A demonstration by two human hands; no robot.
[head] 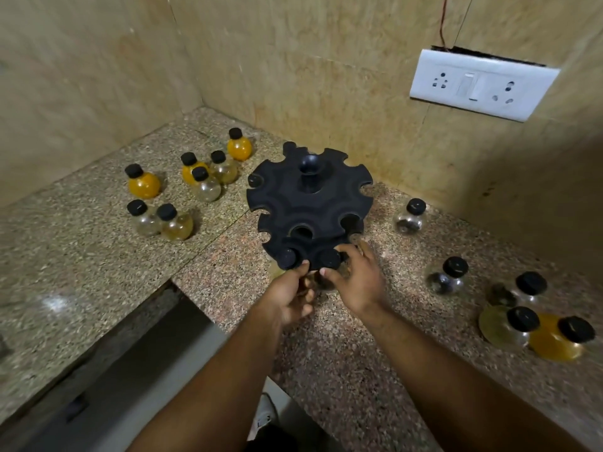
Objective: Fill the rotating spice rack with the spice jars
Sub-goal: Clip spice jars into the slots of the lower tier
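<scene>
Head view is showing 2 bare forearms reaching forward over a speckled granite counter (326, 353) toward a black rotating spice rack (310, 203). The left hand (290, 298) is curling at the rack's near rim, its thumb touching the edge beside a black-capped jar (287, 257) sitting in a near slot; whether its fingers are clamping anything underneath cannot be told. The right hand (355, 282) is wrapping its fingers around a second jar (329, 259), whose black cap is sitting in the neighbouring slot at the rim, thumb on the near side and fingers curving round the far side. The rack's other visible slots are lying open around its central post. To the right, 5 round jars are standing on the counter: an amber one (561, 337) and a pale yellow one (509, 327) nearest, clear ones farther back. To the left, a group of 7 jars (182, 187) is standing well apart from the rack, 3 of them orange. On the far wall a white socket plate (483, 84) is hanging.
</scene>
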